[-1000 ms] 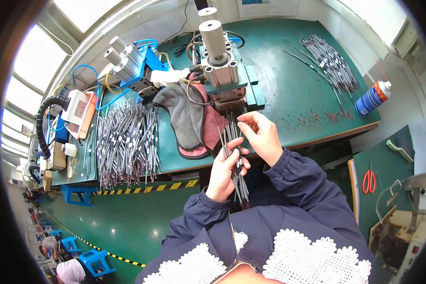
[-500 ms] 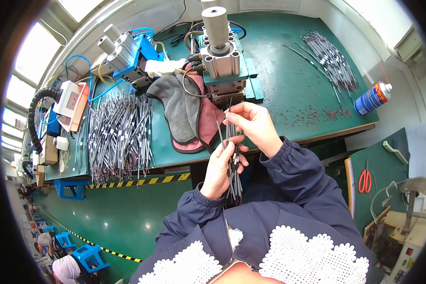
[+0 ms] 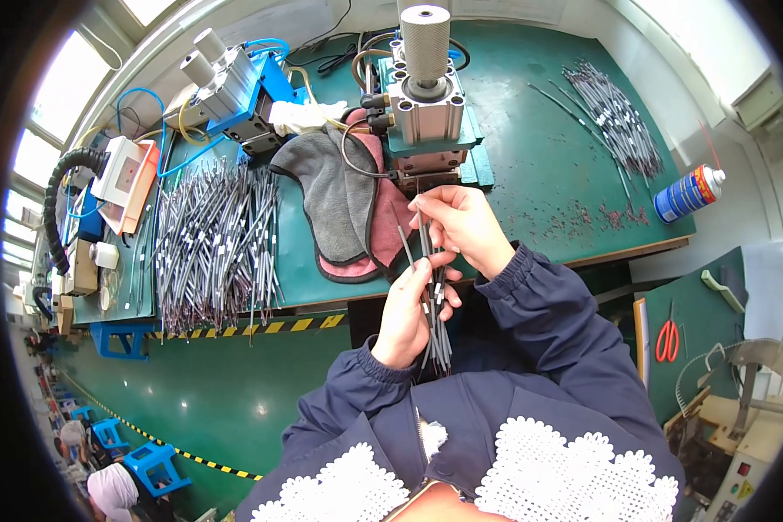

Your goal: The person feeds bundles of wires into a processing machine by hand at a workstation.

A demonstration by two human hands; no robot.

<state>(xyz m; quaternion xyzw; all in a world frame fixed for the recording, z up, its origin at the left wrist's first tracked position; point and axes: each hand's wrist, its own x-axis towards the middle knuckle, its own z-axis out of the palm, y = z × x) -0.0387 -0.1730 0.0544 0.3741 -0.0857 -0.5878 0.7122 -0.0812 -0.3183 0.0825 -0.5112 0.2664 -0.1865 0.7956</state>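
Observation:
A small bundle of thin dark cables [image 3: 438, 326] runs through my left hand [image 3: 406, 309], whose fingers are wrapped round it. One cable of the bunch slants apart toward the upper left. My right hand [image 3: 463, 228] is pinched at the upper ends of the cables, just in front of the pneumatic press [image 3: 424, 109] with its knurled cylinder. What exactly lies between the right fingertips is too small to make out, though a cable end shows there. Left of my hands lies a folded grey and pink cloth [image 3: 335, 196].
A large pile of cables [image 3: 213, 248] lies at the left, and a smaller pile [image 3: 613, 117] at the far right. A blue spray can [image 3: 689, 193] stands by the right edge, near dark scraps [image 3: 605, 213]. A second press [image 3: 235, 91] stands back left. Red-handled scissors [image 3: 667, 339] lie lower right.
The view has shifted slightly, so the bench and press sit a little differently. Both hands keep their hold on the cables, with only small finger movement at the right.

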